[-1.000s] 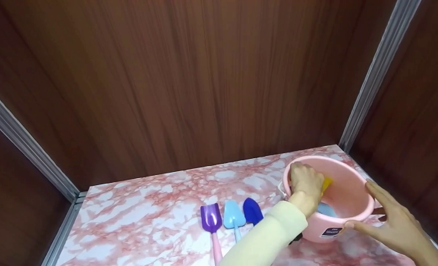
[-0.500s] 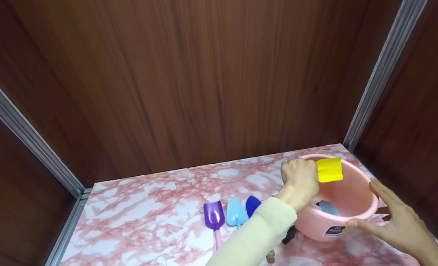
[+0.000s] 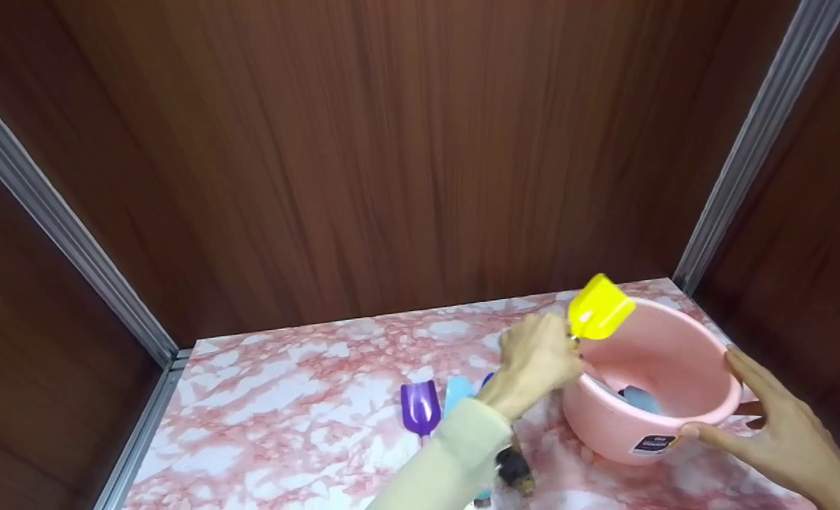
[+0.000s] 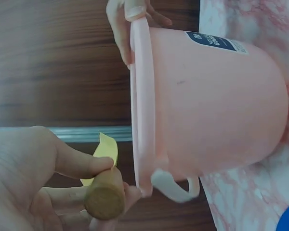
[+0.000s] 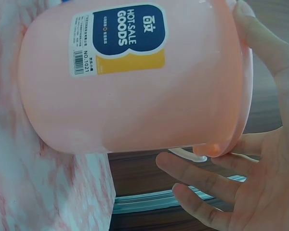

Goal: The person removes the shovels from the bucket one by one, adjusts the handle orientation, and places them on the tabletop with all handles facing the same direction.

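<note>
My left hand [image 3: 537,358] holds a small yellow garden shovel [image 3: 602,309] by its handle, blade upward, beside the left rim of a pink bucket [image 3: 625,432]. In the left wrist view, the wooden handle end [image 4: 105,201] sticks out between thumb and fingers. My right hand [image 3: 792,432] rests on the bucket's right rim, thumb at the near side and fingers spread, fairly straight. A grey-blue piece [image 3: 642,399] lies inside the bucket; its kind is unclear. On the table, a purple scoop [image 3: 420,407] and a light-blue shovel [image 3: 460,391] lie partly behind my left sleeve.
A dark tool with a wooden end [image 3: 515,471] lies left of the bucket, partly hidden by my forearm. The bucket's white handle [image 4: 173,186] hangs at its side. Brown wood panels [image 3: 392,156] close off the back and sides of the marbled table [image 3: 271,425].
My left hand has lifted the yellow shovel up out of the bucket and carried it left past the rim. My right hand stays at the bucket's rim; the view has shifted slightly.
</note>
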Motion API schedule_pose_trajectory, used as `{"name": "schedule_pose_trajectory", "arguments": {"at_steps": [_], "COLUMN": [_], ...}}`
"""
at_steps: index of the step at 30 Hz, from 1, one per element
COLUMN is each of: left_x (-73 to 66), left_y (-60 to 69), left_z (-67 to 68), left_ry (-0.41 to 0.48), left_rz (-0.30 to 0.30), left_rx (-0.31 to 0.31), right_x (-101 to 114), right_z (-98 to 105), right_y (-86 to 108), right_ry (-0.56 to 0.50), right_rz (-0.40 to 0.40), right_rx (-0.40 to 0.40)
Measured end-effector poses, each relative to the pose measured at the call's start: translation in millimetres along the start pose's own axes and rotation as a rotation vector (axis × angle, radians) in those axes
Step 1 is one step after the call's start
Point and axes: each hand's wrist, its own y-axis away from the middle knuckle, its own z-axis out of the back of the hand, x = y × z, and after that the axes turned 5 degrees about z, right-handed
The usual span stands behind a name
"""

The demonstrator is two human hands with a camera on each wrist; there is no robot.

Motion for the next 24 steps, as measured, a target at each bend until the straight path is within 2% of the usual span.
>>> {"name": "schedule_pose_trajectory", "arguments": {"at_steps": [5, 12, 18, 21, 24], "left_x": [31.7, 70.7, 106.2, 129.0, 152.3], "left_y": [13.7, 39.1, 57.6, 68.1, 78.7], "left_z": [8.6, 12.5, 4.0, -2.7, -9.2], "left_ry": [0.147, 0.309, 0.426, 0.474, 0.514], "left_rz": [0.01, 0.001, 0.026, 0.061, 0.122], "left_rx": [-0.01, -0.078, -0.105, -0.125, -0.14], "right_x": [-1.6, -4.5, -7.9, -8.7, -8.3], "right_z": [-1.9, -4.9, -6.2, -7.3, -7.2], "right_y": [0.0, 2.4, 3.0, 2.4, 1.8], "right_ry": [-0.018, -0.043, -0.064, -0.069, -0.076], "right_rz": [0.006, 0.027, 0.046, 0.039, 0.037], "right_rx": [-0.01, -0.02, -0.035, -0.032, -0.027]}}
